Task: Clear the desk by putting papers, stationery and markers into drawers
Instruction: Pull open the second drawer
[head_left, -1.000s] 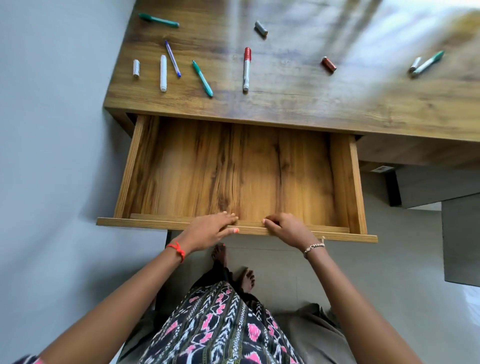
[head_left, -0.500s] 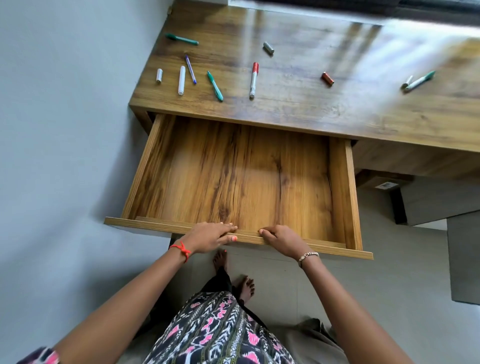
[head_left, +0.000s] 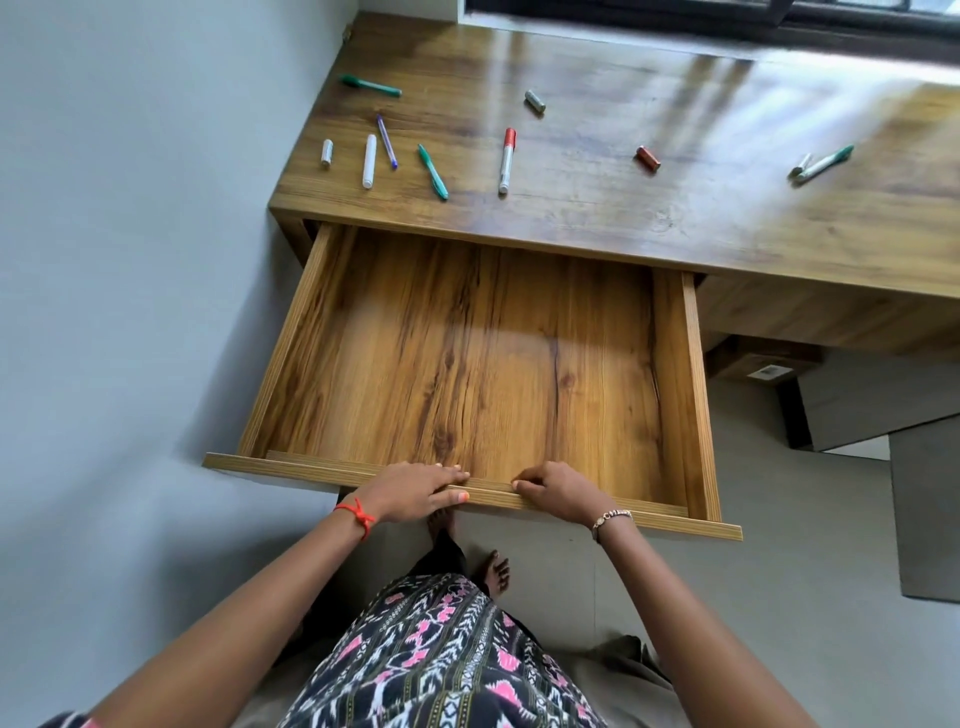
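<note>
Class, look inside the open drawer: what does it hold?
The drawer shows only bare wooden floor. The left hand and right hand grip its front edge, hiding a small strip there.

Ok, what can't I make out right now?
Right end of the desk: cut off by the head view's edge.
Small piece beside the far-right marker: too small to identify, head view.
Any handle on the drawer: hidden under left hand and right hand, head view.
</note>
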